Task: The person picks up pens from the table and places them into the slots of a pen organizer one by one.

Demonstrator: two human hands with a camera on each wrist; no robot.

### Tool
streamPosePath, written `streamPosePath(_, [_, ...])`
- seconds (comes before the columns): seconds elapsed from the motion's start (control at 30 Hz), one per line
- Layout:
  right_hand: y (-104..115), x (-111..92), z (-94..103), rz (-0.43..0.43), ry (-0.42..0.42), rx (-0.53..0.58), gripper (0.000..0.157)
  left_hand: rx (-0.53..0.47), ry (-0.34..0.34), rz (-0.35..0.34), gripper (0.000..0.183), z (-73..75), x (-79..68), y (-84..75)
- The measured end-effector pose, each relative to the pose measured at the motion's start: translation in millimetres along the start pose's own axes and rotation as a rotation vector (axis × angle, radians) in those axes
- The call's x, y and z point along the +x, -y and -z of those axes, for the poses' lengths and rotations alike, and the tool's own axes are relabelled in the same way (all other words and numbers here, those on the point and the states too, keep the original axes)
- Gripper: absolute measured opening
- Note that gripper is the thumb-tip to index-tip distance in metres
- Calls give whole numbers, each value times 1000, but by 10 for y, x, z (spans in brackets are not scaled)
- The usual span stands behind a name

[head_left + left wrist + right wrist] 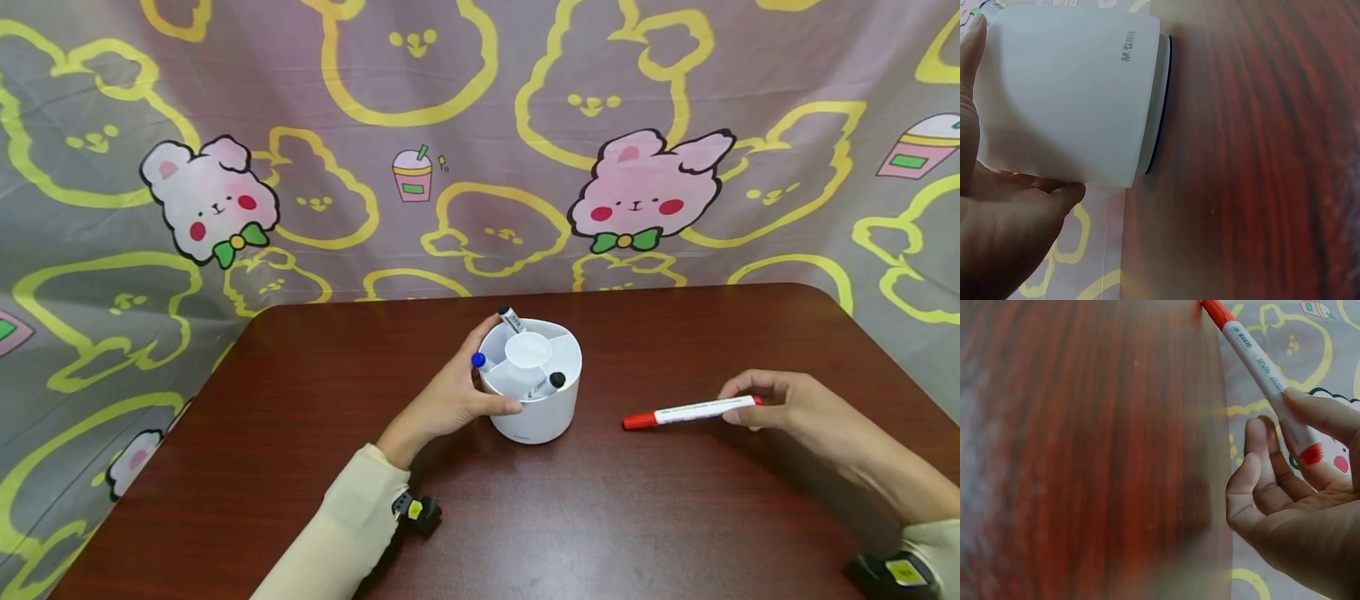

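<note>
A round white pen holder [534, 423] with divided compartments stands on the table, and my left hand [448, 398] grips its left side, thumb at the front. Inside lean a black-capped marker [546, 387] at the front, another black-capped marker [512, 320] at the back and a blue-capped marker [479, 361] at the left. To the right, my right hand [810, 412] pinches a red marker [697, 411] by its rear end, above the table. Its red cap points left toward the holder. In the right wrist view, the marker [1259, 370] lies between thumb and fingers.
The dark reddish-brown table [600, 517] has a glossy wood-grain top. Behind it hangs a grey curtain [480, 233] printed with yellow outlines and cartoon rabbits. Black wrist cameras sit at both sleeves, the left camera [418, 514] close to the tabletop.
</note>
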State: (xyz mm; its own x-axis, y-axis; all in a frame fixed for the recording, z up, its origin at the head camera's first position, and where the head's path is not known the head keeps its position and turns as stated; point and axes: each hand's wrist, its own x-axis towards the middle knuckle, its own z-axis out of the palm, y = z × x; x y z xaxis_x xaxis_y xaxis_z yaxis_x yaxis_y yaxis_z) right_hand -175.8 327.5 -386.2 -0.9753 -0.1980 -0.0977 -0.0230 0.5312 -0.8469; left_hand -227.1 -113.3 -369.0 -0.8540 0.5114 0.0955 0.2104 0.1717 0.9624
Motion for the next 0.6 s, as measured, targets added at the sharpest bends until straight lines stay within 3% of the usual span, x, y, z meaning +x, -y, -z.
streamPosePath(0.23, [67,8,-26,5,-40,87,16,0,-2,-7,116,-12,13,-2])
streamPosePath(0.6, [164,78,-95,132,-14,435,21,-1,-4,0,109,21,-16,0])
